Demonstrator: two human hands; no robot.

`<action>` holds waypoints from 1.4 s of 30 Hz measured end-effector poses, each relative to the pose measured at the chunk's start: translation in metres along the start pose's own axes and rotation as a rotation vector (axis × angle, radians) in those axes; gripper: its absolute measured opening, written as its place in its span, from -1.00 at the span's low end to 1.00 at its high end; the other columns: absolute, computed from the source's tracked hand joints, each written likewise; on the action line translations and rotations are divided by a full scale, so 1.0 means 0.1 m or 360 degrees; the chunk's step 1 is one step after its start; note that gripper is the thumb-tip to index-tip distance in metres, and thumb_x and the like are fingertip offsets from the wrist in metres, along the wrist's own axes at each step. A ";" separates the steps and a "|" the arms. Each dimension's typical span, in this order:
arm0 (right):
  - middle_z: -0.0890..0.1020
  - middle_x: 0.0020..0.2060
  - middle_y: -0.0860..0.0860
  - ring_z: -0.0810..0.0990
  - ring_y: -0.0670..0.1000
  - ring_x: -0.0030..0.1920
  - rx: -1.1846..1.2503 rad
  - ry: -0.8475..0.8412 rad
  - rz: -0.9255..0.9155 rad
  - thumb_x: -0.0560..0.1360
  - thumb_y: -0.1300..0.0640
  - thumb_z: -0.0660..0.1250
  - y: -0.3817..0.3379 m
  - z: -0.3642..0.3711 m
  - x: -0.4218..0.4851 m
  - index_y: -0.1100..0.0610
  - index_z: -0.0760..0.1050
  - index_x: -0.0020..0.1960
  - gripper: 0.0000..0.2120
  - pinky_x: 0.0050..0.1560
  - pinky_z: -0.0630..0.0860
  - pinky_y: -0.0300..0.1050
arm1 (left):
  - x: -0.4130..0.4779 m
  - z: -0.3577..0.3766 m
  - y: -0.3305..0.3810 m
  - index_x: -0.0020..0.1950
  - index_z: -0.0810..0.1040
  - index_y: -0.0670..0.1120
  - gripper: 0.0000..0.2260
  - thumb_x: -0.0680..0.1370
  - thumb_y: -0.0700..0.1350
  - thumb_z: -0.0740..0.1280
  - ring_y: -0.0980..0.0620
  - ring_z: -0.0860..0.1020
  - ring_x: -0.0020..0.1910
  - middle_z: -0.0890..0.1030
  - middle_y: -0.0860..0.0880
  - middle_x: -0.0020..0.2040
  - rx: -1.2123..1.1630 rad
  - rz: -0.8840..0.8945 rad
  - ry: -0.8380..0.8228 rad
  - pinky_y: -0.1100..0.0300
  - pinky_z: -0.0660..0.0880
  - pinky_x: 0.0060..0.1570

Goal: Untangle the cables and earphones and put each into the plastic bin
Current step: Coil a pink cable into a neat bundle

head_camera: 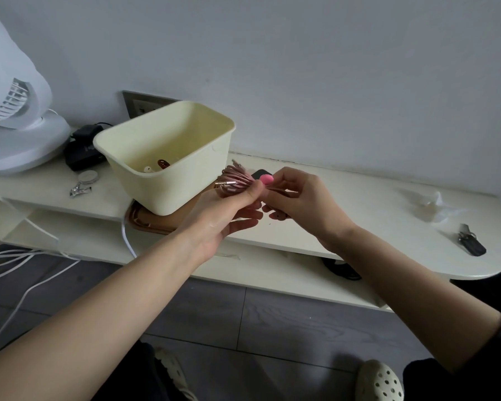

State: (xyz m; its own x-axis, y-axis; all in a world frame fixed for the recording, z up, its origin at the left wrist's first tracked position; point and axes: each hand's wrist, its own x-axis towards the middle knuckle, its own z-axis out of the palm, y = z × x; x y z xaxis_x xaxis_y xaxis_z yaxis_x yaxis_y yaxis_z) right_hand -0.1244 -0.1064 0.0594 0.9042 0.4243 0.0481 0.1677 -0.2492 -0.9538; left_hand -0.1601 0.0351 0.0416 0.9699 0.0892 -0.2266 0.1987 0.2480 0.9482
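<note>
No text, label or number can be read anywhere.

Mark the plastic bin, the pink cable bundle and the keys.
plastic bin (185, 183), head view, outer wall.
pink cable bundle (240, 180), head view, coiled loops.
keys (473, 248), head view, black fob.

Shelf (359, 204) w/ fan (21, 146), adapter (81, 151), tray (145, 222), keys (470, 243)

The bin (168, 157) is pale yellow, the coiled cable (237, 180) pink with a metallic plug. Far left, the fan (15, 117) is white; the shelf (359, 215) is cream, the floor grey.
</note>
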 end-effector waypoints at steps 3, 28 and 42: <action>0.60 -0.38 -0.15 0.53 -0.15 -0.34 -0.0191 0.0030 -0.0131 0.48 0.18 0.39 0.01 -0.03 0.00 0.07 0.54 -0.14 -0.94 -0.22 0.44 -0.35 | 0.02 0.01 0.02 -0.38 0.66 0.01 -0.76 0.49 -0.09 0.38 0.13 0.56 -0.42 0.54 0.05 -0.43 -0.0083 -0.0036 -0.0010 0.32 0.52 -0.37; 0.57 -0.22 -0.06 0.57 -0.02 -0.41 -0.0867 0.0405 -0.0750 0.48 0.14 0.32 0.35 0.11 -0.02 0.11 0.63 -0.11 -0.89 -0.37 0.52 0.03 | 0.13 0.05 -0.13 -0.26 0.52 -0.17 -0.84 0.50 -0.17 0.39 0.13 0.56 -0.52 0.58 -0.01 -0.46 -0.0184 -0.0491 0.0116 0.33 0.50 -0.50; 0.61 -0.28 -0.01 0.57 0.01 -0.40 -0.1426 0.0420 -0.1230 0.41 0.17 0.38 0.22 0.04 -0.02 0.10 0.64 -0.13 -0.92 -0.49 0.41 -0.25 | 0.02 0.06 -0.04 -0.25 0.51 -0.15 -0.83 0.56 -0.24 0.29 0.13 0.58 -0.51 0.58 -0.02 -0.50 -0.0367 -0.0478 0.0073 0.31 0.55 -0.43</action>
State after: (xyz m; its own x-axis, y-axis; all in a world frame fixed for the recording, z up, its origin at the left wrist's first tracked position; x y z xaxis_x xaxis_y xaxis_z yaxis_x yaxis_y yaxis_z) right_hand -0.1238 -0.1088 0.0366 0.4805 0.5630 0.6724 0.8165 -0.5670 -0.1087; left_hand -0.1585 0.0278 0.0384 0.8649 0.0210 -0.5016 0.4314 0.4798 0.7640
